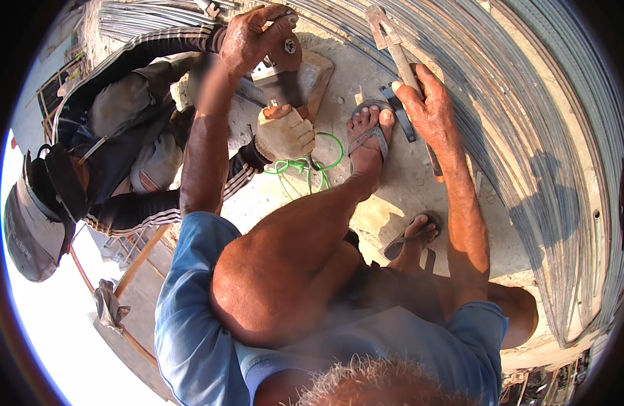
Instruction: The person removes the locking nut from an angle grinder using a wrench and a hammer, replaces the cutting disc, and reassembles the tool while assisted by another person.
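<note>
My left hand [252,42] is held at the top, just above an angle grinder [279,81]. Its fingers and thumb are curled together, and what they pinch, if anything, I cannot make out. A co-worker's gloved hand [285,133] grips the grinder's body from below; its round disc is beside my fingers. My right hand [428,107] is closed round the long handle of a hammer-like tool [393,51], whose slotted metal head points up and away. Below that hand, a dark flat metal piece with holes [401,116] lies next to my sandalled foot [368,139].
A wooden board [319,84] lies under the grinder. A tangled green cord [304,164] rests on the concrete. Long bundles of steel rods [522,135] curve along the right, with more rods [153,20] at top left. The co-worker in a cap [38,216] crouches at left.
</note>
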A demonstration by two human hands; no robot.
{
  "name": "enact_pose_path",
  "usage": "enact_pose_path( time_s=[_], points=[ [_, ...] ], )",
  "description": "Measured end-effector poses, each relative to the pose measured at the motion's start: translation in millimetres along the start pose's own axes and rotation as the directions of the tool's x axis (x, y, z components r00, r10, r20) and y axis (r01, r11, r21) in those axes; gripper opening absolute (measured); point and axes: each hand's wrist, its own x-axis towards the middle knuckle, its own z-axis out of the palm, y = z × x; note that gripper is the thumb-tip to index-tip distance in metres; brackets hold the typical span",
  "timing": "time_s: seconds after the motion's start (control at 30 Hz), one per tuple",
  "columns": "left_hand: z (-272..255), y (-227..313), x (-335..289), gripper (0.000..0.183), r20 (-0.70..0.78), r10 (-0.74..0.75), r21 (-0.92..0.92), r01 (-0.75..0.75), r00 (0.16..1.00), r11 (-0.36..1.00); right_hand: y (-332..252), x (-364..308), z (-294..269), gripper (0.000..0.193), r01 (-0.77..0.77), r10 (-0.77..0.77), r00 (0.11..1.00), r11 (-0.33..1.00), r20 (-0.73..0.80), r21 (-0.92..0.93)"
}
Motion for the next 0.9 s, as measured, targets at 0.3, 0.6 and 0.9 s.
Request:
enact_pose_path(
  time_s=[0.3,0.6,0.9],
  points=[
    [-13,24,-7,0.019,-0.039,0.138,-0.064,-0.14,0.99,0.988,-13,-4,8,0.043,0.174,-0.174,0.985,0.984,0.018,0.028],
    [-12,24,-8,0.02,-0.049,0.148,-0.027,-0.149,0.988,0.988,-20,-9,19,0.03,0.155,-0.156,0.988,0.973,-0.009,0.169],
    [-3,24,12,0.028,0.09,-0.056,0.08,0.048,0.994,0.996,-30,-7,16,0.03,0.085,-0.091,0.996,0.977,0.023,0.197]
  ],
)
